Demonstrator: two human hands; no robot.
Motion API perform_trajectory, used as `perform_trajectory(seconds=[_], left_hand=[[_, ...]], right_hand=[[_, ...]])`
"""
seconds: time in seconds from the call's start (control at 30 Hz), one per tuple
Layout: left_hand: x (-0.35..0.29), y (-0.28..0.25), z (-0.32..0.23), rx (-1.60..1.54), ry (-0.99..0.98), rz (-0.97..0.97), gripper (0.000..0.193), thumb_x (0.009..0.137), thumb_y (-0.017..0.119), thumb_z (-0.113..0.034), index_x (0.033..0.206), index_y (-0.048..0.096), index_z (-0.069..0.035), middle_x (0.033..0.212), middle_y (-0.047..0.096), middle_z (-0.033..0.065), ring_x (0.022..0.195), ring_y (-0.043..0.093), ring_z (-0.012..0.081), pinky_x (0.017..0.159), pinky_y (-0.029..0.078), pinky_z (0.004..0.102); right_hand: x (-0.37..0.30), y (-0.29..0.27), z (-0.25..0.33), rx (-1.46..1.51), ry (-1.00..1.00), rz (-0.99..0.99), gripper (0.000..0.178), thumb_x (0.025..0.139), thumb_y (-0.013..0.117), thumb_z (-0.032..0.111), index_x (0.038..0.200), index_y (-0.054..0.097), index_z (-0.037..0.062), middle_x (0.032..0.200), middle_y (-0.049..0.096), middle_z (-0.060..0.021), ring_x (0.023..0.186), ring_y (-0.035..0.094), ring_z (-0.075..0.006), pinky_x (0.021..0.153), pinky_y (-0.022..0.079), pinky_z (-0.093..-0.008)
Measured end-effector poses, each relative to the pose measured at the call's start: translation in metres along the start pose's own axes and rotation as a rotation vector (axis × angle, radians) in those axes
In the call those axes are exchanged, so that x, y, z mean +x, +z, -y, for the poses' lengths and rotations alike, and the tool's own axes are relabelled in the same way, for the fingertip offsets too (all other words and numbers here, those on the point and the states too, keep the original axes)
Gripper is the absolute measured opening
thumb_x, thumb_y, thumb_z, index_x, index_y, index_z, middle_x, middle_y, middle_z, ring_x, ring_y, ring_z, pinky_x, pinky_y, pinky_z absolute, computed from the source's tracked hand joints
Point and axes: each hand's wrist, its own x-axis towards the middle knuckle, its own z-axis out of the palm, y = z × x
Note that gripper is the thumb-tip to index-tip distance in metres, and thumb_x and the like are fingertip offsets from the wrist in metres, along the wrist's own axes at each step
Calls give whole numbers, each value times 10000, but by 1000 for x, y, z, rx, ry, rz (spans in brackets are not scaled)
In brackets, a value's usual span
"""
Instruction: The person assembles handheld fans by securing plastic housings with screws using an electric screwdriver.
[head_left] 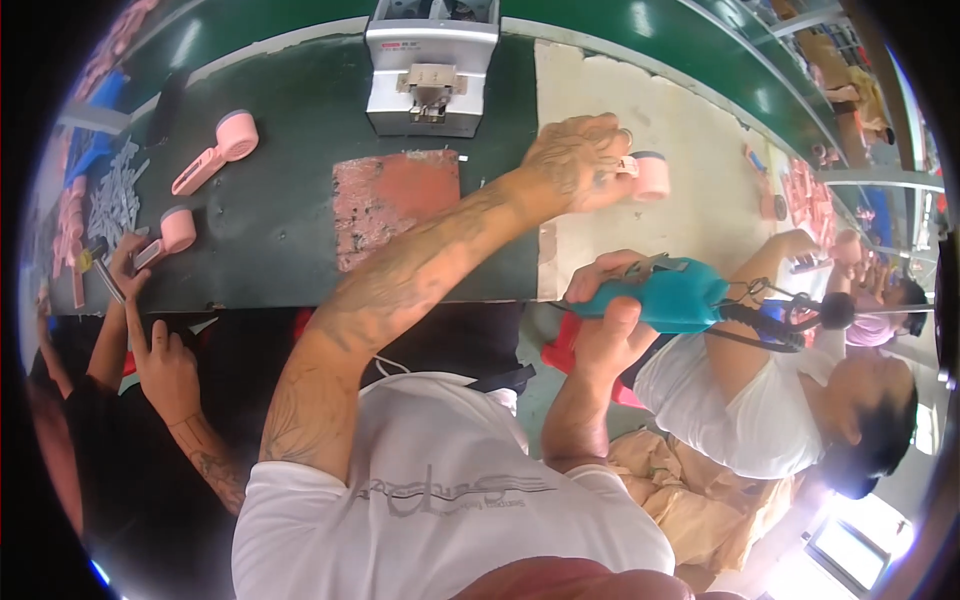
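Observation:
My left hand point(582, 165) reaches across to the right over the beige sheet. Its fingers are closed around the handle end of a pink round-headed part point(652, 177) with a grey rim; most of the handle is hidden by the hand. Nearer to me, my right hand point(612, 335) wraps around a teal electric screwdriver point(660, 295), held roughly level and apart from the pink part. A wire hook and a dark coiled cord point(755, 318) run from its right end. The tool's tip is hidden by my fingers.
A grey machine point(432, 80) stands at the back middle, a worn red mat point(395, 200) in front of it. Another pink part point(225, 145) lies left. Co-workers sit close on both sides; the left one's hand point(130, 265) is near grey pieces point(117, 195).

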Motion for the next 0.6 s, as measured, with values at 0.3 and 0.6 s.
perform_trajectory(seconds=[0.3, 0.6], left_hand=[[-133, -116, 31, -39, -130, -52, 183, 915, 708, -274, 980, 758, -110, 1010, 679, 26, 968, 665, 283, 840, 540, 421], [-164, -118, 62, 108, -9, -92, 378, 925, 698, -421, 1115, 732, -97, 1203, 639, 70, 1104, 577, 279, 946, 471, 439]], right_hand=[[20, 41, 3, 140, 146, 264, 836, 903, 611, 744, 1134, 547, -57, 695, 531, -77, 612, 520, -204, 590, 423, -346], [107, 160, -13, 100, -194, 221, 686, 1006, 560, 629, 1088, 597, -51, 691, 544, -87, 623, 558, -230, 572, 468, -359]])
